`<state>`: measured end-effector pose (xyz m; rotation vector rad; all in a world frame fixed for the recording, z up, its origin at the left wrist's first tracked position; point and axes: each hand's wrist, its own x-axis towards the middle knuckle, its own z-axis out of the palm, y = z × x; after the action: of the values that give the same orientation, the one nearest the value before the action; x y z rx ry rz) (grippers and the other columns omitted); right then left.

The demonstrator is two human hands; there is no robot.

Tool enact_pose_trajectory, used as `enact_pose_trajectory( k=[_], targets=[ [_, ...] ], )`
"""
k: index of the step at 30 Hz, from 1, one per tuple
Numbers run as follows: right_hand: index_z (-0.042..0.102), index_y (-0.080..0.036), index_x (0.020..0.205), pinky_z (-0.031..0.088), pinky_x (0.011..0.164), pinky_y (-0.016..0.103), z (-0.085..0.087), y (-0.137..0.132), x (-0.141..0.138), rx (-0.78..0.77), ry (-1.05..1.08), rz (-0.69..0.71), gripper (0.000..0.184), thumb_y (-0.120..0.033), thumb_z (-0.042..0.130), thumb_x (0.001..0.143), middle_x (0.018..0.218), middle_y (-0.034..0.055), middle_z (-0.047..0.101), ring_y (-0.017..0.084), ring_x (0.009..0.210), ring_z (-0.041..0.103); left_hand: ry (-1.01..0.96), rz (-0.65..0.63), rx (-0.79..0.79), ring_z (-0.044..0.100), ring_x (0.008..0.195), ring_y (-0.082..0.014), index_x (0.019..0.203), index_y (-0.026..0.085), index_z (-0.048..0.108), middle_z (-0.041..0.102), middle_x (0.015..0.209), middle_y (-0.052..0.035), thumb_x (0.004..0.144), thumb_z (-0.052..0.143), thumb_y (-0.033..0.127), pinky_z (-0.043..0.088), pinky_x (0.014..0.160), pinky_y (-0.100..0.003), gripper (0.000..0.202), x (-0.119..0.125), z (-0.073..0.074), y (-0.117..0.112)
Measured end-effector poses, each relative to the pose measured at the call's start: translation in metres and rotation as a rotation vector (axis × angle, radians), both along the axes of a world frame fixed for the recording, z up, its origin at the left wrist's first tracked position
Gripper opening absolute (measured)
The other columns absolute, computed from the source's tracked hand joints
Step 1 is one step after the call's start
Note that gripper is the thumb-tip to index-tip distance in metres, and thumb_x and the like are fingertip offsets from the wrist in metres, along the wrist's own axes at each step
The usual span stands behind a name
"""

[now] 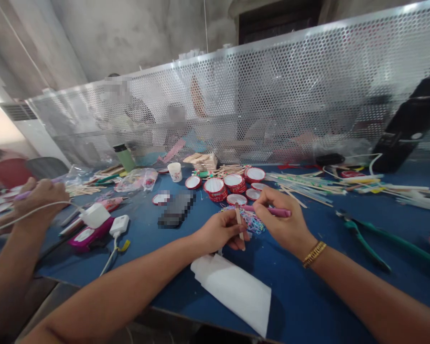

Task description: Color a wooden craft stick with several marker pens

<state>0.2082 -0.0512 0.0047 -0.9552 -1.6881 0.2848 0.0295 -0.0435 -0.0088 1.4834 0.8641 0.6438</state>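
Observation:
Between the fingers of my left hand [224, 232] a flat wooden stick [239, 220] stands nearly upright, its top end darker than the rest. My right hand [284, 222], with a gold bracelet at the wrist, is closed around a purple pen [277, 211]. The pen points left and its tip is close to the top of the stick; I cannot tell whether they touch. Small colourful rubber bands [254, 223] lie in a heap behind the hands. Below my left hand is a folded white sheet [236, 291].
Red-rimmed round discs [217, 187] are stacked behind my hands, near a paper cup [175, 172] and a phone [177, 209]. Green-handled pliers [365, 239] lie at right. Chargers and a purple power strip [89, 236] sit left, beside another person's hand [41, 198]. A perforated metal screen [272, 95] borders the table.

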Motion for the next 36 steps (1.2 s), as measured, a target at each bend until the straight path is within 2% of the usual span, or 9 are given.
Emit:
enact_pose_trajectory(
  k=[14, 25, 36],
  targets=[
    [0.047, -0.021, 0.063, 0.035, 0.055, 0.027, 0.0005, -0.0036, -0.003, 0.0, -0.008, 0.046, 0.018, -0.019, 0.051, 0.08, 0.059, -0.0039, 0.048, 0.012, 0.056, 0.044, -0.006, -0.007, 0.012, 0.064, 0.053, -0.0095, 0.084, 0.016, 0.051, 0.067, 0.078, -0.0026, 0.081, 0.069, 0.042, 0.048, 0.048, -0.019, 0.031, 0.0005, 0.0015, -0.0012],
    [0.047, -0.021, 0.061, 0.033, 0.054, 0.026, 0.001, -0.0009, 0.0009, 0.012, -0.016, 0.003, 0.017, -0.018, 0.053, 0.077, 0.057, -0.0047, 0.047, 0.011, 0.055, 0.042, -0.002, 0.004, 0.001, 0.064, 0.053, -0.0093, 0.085, 0.016, 0.051, 0.067, 0.076, -0.0023, 0.079, 0.07, 0.042, 0.047, 0.048, -0.018, 0.032, -0.0002, 0.0006, -0.0007],
    [0.048, -0.021, 0.062, 0.034, 0.055, 0.026, 0.0023, -0.0038, -0.0011, 0.028, -0.016, 0.036, 0.017, -0.018, 0.052, 0.079, 0.059, -0.0038, 0.049, 0.011, 0.056, 0.044, -0.004, -0.005, 0.02, 0.064, 0.054, -0.0096, 0.085, 0.016, 0.052, 0.067, 0.077, -0.0027, 0.081, 0.069, 0.041, 0.048, 0.048, -0.019, 0.031, -0.0002, -0.0004, -0.0009]
  ],
)
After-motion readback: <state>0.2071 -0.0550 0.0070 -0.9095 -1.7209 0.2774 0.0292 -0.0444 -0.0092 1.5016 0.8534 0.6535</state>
